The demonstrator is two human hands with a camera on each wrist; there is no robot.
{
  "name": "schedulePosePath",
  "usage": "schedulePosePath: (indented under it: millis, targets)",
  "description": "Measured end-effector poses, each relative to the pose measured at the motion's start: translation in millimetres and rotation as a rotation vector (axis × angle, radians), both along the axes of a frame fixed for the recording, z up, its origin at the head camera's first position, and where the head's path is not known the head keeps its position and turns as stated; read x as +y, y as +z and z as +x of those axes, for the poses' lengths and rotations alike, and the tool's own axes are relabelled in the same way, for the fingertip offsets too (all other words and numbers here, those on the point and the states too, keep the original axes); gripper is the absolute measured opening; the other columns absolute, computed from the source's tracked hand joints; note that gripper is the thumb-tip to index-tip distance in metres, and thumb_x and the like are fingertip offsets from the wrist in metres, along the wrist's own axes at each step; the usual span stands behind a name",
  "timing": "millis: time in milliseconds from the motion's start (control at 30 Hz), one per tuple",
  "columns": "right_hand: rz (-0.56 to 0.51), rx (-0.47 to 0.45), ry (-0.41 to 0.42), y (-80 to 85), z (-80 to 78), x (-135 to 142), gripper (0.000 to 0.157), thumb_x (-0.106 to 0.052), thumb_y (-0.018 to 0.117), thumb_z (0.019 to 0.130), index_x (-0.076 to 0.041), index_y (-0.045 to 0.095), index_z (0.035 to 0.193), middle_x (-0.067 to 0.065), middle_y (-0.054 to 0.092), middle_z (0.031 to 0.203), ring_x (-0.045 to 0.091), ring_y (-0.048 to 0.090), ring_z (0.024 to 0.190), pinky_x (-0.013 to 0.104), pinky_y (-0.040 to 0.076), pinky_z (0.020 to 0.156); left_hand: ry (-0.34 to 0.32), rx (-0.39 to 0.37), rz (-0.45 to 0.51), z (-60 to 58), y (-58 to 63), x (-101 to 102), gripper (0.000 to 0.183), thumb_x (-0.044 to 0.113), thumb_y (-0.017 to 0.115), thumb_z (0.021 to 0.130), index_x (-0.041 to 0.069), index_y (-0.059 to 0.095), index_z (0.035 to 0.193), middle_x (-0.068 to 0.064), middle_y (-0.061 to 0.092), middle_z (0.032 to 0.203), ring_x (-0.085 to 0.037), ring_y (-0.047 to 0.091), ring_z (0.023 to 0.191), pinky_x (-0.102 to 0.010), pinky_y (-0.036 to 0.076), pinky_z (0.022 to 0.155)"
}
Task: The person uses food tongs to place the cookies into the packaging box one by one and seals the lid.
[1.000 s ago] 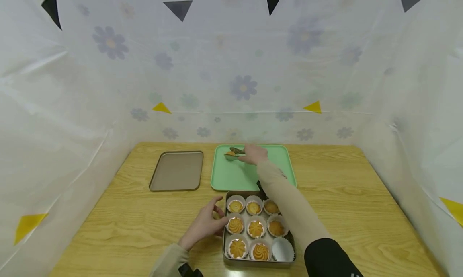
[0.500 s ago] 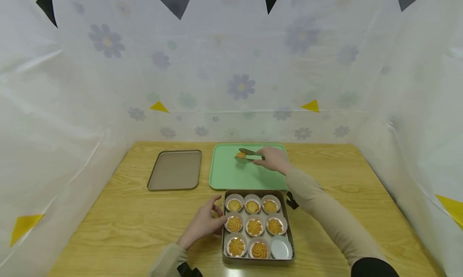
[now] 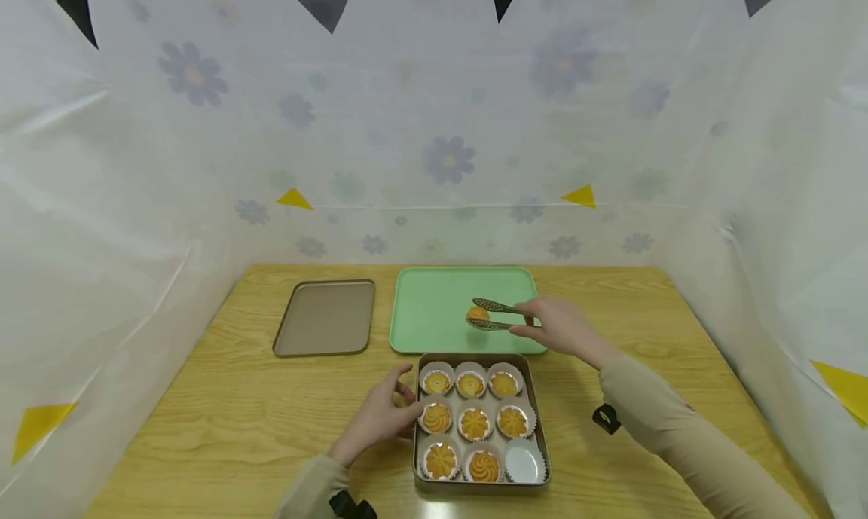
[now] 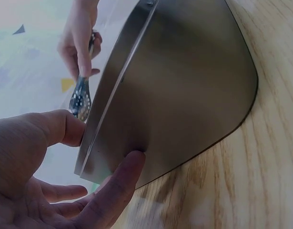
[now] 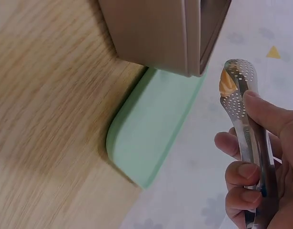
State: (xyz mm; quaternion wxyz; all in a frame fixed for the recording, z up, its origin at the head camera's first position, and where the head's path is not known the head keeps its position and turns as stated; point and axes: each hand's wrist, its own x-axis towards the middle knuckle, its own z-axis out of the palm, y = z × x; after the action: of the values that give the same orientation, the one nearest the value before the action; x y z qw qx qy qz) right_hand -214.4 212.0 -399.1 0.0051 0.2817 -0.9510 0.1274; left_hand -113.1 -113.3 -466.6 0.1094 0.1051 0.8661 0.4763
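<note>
My right hand [image 3: 559,329] holds metal tongs [image 3: 497,325] with perforated tips. A golden cookie [image 3: 478,313] sits between the tips, over the front part of the green tray [image 3: 427,308]; the right wrist view shows the cookie [image 5: 227,85] gripped there. Below stands a deep metal baking pan [image 3: 483,488] with rows of white paper cups. Most cups hold a swirled or flower-shaped cookie [image 3: 474,423]; the front right cup [image 3: 524,461] is bare inside. At the pan's left side, my left hand [image 3: 380,419] rests its fingers, with one fingertip [image 4: 133,160] against the outer wall.
A shallow brown tray [image 3: 325,319] lies at the back left of the wooden table [image 3: 271,413], beside the green tray. A patterned white sheet [image 3: 380,127] hangs behind and on both sides.
My right hand has drawn the tongs and cookie back to the right and nearer, from the green tray's far left part to its front middle. The left hand keeps its place at the pan.
</note>
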Motion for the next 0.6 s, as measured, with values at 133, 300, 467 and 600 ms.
schedulePosePath:
  millis: [133,300,467,600]
  targets:
    - [-0.015,0.008,0.005,3.7,16.7,15,0.034,-0.034,0.068,0.094,-0.010,0.071,0.117,-0.008,0.062,0.077,0.005,0.043,0.061,0.023,0.032,0.053,-0.004,-0.005,0.007,0.5,0.4,0,0.072,0.015,0.072,0.087,-0.006,0.039,0.147,-0.011,0.065,0.096,-0.017,0.061,0.078,-0.027,0.051,0.069]
    - [-0.023,0.051,0.020,8.9,39.1,29,0.031,-0.034,0.071,0.092,-0.014,0.072,0.115,-0.015,0.058,0.077,0.001,0.041,0.063,0.020,0.031,0.054,-0.004,-0.010,0.009,1.2,-0.9,-1,0.071,0.015,0.072,0.087,-0.006,0.039,0.147,-0.013,0.065,0.097,-0.014,0.059,0.071,-0.024,0.049,0.062]
    - [0.006,0.091,0.075,14.2,55.3,44,0.028,-0.036,0.072,0.091,-0.017,0.072,0.111,-0.017,0.060,0.081,-0.004,0.040,0.063,0.018,0.031,0.054,-0.004,-0.010,0.008,1.1,-2.9,-2,0.071,0.016,0.071,0.087,-0.005,0.039,0.147,-0.013,0.065,0.098,-0.013,0.058,0.068,-0.023,0.049,0.060]
    - [0.013,0.101,0.139,15.5,63.7,54,0.034,-0.037,0.072,0.091,-0.015,0.072,0.117,-0.015,0.064,0.084,-0.007,0.043,0.063,0.017,0.033,0.054,0.001,-0.006,-0.002,1.2,-3.3,-2,0.071,0.017,0.072,0.087,-0.005,0.040,0.147,-0.013,0.065,0.097,-0.013,0.058,0.070,-0.023,0.049,0.062]
